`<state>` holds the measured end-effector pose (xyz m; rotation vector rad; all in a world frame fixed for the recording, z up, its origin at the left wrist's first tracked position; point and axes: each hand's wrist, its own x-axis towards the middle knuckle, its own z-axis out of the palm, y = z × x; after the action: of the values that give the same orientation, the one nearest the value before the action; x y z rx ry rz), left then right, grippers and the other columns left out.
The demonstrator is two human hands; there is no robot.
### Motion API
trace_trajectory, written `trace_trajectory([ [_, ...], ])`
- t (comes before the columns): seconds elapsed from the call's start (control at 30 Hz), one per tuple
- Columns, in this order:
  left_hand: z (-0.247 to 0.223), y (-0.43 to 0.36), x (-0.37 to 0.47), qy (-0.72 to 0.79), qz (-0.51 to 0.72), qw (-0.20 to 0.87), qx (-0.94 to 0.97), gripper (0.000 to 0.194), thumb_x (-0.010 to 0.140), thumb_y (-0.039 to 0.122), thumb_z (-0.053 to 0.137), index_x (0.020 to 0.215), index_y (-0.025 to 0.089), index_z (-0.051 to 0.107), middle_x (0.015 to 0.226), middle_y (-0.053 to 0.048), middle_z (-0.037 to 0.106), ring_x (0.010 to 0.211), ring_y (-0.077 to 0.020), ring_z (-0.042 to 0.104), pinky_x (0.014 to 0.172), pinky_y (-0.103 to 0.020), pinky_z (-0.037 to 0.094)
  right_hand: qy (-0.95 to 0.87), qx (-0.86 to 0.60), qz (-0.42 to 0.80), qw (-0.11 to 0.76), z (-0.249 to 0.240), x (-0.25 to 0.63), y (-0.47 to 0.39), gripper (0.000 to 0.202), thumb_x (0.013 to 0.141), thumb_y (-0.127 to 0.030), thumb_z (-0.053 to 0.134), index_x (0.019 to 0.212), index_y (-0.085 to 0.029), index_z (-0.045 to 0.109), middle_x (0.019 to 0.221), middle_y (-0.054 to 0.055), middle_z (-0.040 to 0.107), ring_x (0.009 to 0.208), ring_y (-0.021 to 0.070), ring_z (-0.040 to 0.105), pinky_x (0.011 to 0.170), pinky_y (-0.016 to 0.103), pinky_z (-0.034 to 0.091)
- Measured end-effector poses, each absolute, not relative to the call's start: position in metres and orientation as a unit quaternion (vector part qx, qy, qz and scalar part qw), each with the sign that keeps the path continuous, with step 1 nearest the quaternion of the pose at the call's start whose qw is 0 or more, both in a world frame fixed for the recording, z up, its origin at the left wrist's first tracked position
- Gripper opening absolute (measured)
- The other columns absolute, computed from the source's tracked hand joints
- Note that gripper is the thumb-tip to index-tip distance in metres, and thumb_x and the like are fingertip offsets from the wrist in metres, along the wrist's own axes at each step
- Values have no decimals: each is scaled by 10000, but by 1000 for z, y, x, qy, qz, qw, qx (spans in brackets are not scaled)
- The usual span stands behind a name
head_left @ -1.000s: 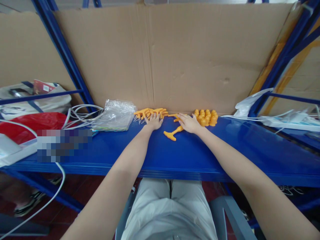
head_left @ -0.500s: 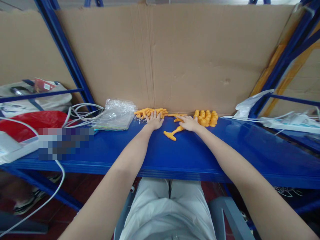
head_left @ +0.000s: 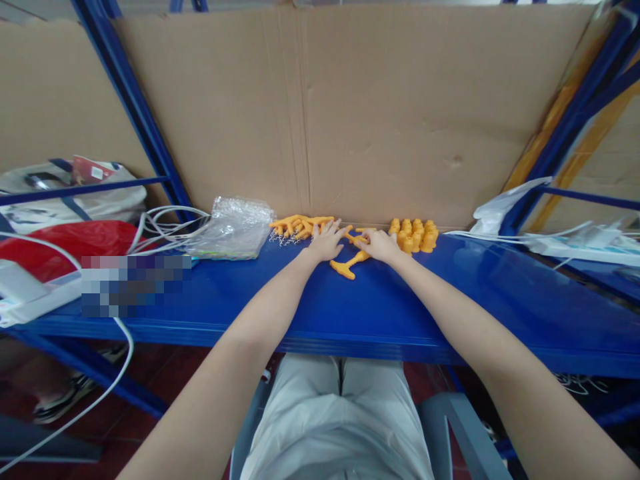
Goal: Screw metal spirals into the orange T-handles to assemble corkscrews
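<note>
My left hand (head_left: 327, 243) lies palm down on the blue table with its fingers stretched forward, beside a pile of orange-yellow branched plastic pieces (head_left: 299, 225). Small silver metal bits (head_left: 285, 238) lie at the front of that pile. Just to the right, the fingers of my right hand (head_left: 381, 247) are bent around a thin orange-yellow piece (head_left: 356, 238), partly hidden by them. An orange-yellow T-shaped handle (head_left: 345, 269) lies before the hands, its far end reaching under my right hand. Several short knobbed orange-yellow pieces (head_left: 415, 235) stand in rows to the right.
Clear plastic bags (head_left: 235, 227) and white cables (head_left: 167, 217) lie to the left, near a red bag (head_left: 75, 243). A cardboard wall (head_left: 380, 113) rises behind the blue table (head_left: 360, 313). At right is a white power strip (head_left: 590, 243).
My left hand has moved right, off the branched pile and closer to my right hand. The fingers of my right hand have bent in around the thin piece.
</note>
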<state>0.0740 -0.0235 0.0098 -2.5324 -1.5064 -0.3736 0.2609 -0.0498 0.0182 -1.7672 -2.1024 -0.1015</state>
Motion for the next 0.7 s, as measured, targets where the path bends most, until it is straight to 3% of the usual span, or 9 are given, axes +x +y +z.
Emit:
trace_trajectory([
  [0.1,9,-22,77,-485,-118,84,-862,647,975,262,524,1609,277,399,1722,-123,289,1596,-354,230,1251,-688,173,-740,-644,-18,194,18,265,-45,357,926,-452,633,1190,-246,758,1227,111,768,1224,353,669,1044,514,466],
  [0.2,9,-23,79,-476,-108,81,-869,595,981,227,504,1573,266,462,1717,-118,301,1594,-343,243,1247,-697,177,-744,-635,5,206,15,269,-41,349,877,-406,690,1186,-267,773,1149,70,794,1133,318,717,1022,473,500],
  [0.3,9,-23,79,-472,-119,82,-870,528,991,219,494,1515,253,541,1700,-119,339,1586,-336,269,1249,-694,185,-747,-621,13,237,12,272,-39,335,879,-372,680,1180,-253,768,1098,61,802,1065,301,740,1044,495,496],
  [0.4,8,-20,79,-462,-158,91,-868,451,998,222,493,1431,231,617,1643,-137,442,1551,-326,353,1250,-681,208,-758,-590,0,280,9,274,-35,333,889,-342,663,1193,-237,749,1147,69,792,1121,300,724,1078,511,481],
  [0.57,8,-11,77,-419,-212,118,-875,344,995,155,443,1228,166,695,1396,-149,678,1395,-277,556,1259,-609,267,-792,-510,8,336,5,279,-22,327,917,-296,612,1214,-212,722,1212,81,772,1130,246,721,1028,407,535],
  [0.7,9,-9,77,-398,-213,137,-882,284,975,128,446,1113,148,694,1176,-138,752,1218,-262,660,1259,-580,285,-812,-493,-37,311,6,283,-23,341,929,-265,588,1243,-222,715,1287,98,740,1210,269,684,1082,470,497],
])
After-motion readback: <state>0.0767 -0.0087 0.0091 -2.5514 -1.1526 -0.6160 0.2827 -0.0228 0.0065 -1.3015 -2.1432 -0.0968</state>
